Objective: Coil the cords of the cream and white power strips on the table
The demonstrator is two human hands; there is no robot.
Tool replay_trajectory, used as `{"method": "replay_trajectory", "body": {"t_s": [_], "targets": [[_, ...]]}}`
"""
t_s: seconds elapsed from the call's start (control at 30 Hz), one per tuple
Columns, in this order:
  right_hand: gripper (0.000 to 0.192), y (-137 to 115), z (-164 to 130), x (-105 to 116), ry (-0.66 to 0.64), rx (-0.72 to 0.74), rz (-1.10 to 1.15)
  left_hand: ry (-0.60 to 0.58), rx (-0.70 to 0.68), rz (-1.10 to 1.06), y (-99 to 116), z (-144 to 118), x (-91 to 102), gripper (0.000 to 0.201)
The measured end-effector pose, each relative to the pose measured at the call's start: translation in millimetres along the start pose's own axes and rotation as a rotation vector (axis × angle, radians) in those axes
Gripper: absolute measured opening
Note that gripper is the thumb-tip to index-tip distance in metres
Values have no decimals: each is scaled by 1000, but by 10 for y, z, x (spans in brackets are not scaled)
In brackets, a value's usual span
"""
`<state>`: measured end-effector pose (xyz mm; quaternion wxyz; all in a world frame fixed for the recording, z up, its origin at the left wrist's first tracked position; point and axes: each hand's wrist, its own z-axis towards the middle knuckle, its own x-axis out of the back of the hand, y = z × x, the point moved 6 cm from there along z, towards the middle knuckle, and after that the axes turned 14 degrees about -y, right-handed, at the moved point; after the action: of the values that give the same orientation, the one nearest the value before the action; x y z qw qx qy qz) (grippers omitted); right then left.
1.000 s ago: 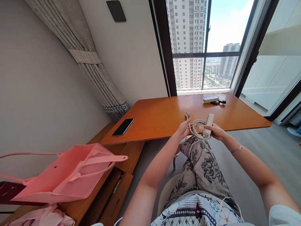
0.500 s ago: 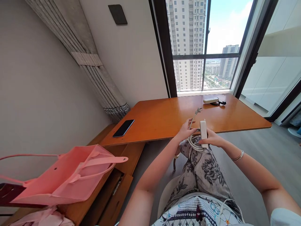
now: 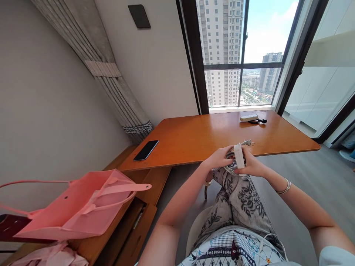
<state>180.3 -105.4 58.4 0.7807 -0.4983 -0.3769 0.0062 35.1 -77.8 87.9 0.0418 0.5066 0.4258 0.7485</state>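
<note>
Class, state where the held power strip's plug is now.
In the head view, right of centre, the plug sticks out beside the upper end of the power strip, just above the right hand.

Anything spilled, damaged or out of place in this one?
Nothing stands out. The phone and black-corded power strip lie on the table; the left hand holds a coiled cord, the right hand a white power strip. The curtain slants, perhaps just from the wide lens.
</note>
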Motion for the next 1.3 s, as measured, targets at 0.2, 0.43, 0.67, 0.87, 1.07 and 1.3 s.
{"method": "replay_trajectory", "body": {"t_s": [0.2,0.43,0.67,0.87,1.07,1.3], "targets": [[122,-28,-41,-45,-51,-54,-41,46,45,-21,-50,-20,-30,39],[140,-87,-78,26,4,-53,167,156,-24,-297,-91,-18,-101,24],[140,-44,-56,24,-22,-17,347,165,56,-196,-60,-77,-44,39],[95,39,-23,-10,-55,-31,339,158,85,13,24,-67,-10,51],[69,-17,7,-13,-59,-42,264,106,250,209,5,-57,-31,14],[62,-71,-26,38,-51,-73,174,100,237,-8,-15,-67,-6,16]]}}
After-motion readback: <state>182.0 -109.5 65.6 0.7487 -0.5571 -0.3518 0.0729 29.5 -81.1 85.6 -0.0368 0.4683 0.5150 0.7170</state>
